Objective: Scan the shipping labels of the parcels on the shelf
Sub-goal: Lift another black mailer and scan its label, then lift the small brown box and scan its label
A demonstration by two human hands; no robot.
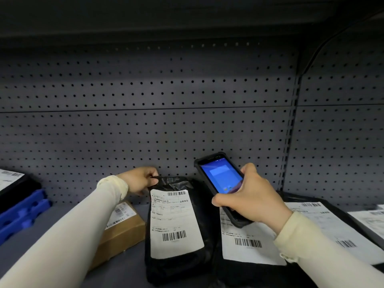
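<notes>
A black plastic-wrapped parcel (176, 265) lies on the shelf in the middle, its white shipping label (175, 223) with two barcodes facing up. My left hand (140, 180) pinches the parcel's far top corner. My right hand (249, 201) grips a black handheld scanner (220, 175) with a lit blue screen, held above and to the right of that parcel. Under my right hand lies another black parcel with a white label (247, 246). Further right is a third labelled parcel (326, 221).
A brown cardboard box (122, 231) with labels sits under my left forearm. Blue plastic pieces (22, 215) and a labelled dark parcel (10, 179) are at far left. A grey pegboard wall (145, 121) backs the shelf. More labels show at far right (372, 221).
</notes>
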